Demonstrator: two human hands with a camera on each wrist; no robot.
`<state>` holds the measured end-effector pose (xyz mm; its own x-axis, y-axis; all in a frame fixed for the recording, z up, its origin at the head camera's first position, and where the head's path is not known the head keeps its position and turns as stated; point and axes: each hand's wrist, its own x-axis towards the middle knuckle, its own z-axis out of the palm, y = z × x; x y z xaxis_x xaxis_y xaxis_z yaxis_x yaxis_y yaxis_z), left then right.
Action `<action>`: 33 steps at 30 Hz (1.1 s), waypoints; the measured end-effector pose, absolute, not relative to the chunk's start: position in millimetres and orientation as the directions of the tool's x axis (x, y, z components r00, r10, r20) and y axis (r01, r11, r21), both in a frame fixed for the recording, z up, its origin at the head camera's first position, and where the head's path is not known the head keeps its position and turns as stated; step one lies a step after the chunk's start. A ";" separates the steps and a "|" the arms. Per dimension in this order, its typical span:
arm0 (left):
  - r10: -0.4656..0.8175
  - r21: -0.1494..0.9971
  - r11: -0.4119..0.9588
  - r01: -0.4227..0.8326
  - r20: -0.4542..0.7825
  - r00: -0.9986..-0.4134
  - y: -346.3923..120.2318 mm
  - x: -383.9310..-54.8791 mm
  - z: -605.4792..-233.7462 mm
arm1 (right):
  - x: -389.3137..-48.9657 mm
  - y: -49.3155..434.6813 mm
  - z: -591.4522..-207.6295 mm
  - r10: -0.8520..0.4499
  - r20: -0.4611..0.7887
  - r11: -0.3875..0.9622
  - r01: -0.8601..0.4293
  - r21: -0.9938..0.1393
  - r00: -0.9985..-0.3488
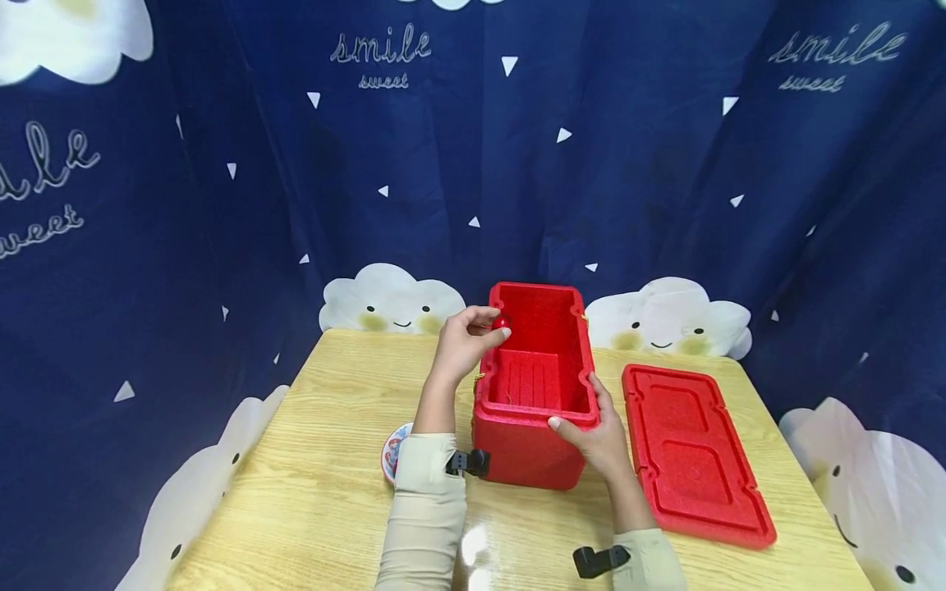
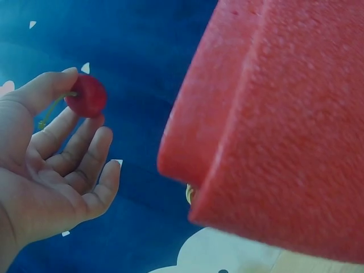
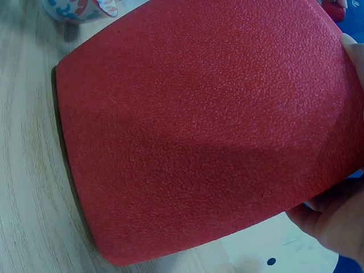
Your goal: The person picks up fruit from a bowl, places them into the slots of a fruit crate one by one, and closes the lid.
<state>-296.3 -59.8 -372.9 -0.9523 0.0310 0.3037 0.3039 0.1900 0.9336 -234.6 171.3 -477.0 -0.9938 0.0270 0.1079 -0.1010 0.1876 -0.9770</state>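
Between thumb and fingertips, my left hand (image 1: 463, 345) pinches a red cherry (image 2: 86, 95) with a thin green stem. In the head view this hand and the cherry are over the left rim of a red foam box (image 1: 528, 451), whose top is uncovered. The box's grooved floor shows, with nothing clearly seen lying on it. At the near right corner my right hand (image 1: 602, 435) grips the box rim, thumb on the near edge and fingers along the right side. The right wrist view shows mostly the box's outer wall.
A red lid (image 1: 695, 451) lies flat on the wooden table (image 1: 296, 509), right of the box. Left of the box, a patterned bowl (image 1: 392, 447) is partly hidden behind the left forearm. A dark blue curtain (image 1: 473, 164) with clouds hangs behind the table.
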 end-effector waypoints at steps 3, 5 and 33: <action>0.060 0.932 0.197 0.305 0.299 -0.952 -56.5 -299.5 -369.3 | -234.9 171.6 -476.1 0.027 0.103 0.184 -0.096 -0.978 -0.994; 0.085 0.933 0.201 0.299 0.287 -0.954 -54.7 -301.5 -367.7 | -235.3 171.8 -476.3 0.026 0.101 0.185 -0.095 -0.978 -0.995; 0.453 0.926 0.350 0.141 -0.035 -0.891 -38.4 -344.7 -374.3 | -219.8 162.9 -446.9 -0.004 0.112 0.182 -0.111 -0.977 -0.994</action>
<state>-344.7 -38.4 -374.3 -0.8907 0.4532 -0.0354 0.1411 0.3498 0.9261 -219.8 162.9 -446.9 -0.9937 -0.0042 0.1122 -0.1111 0.1825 -0.9769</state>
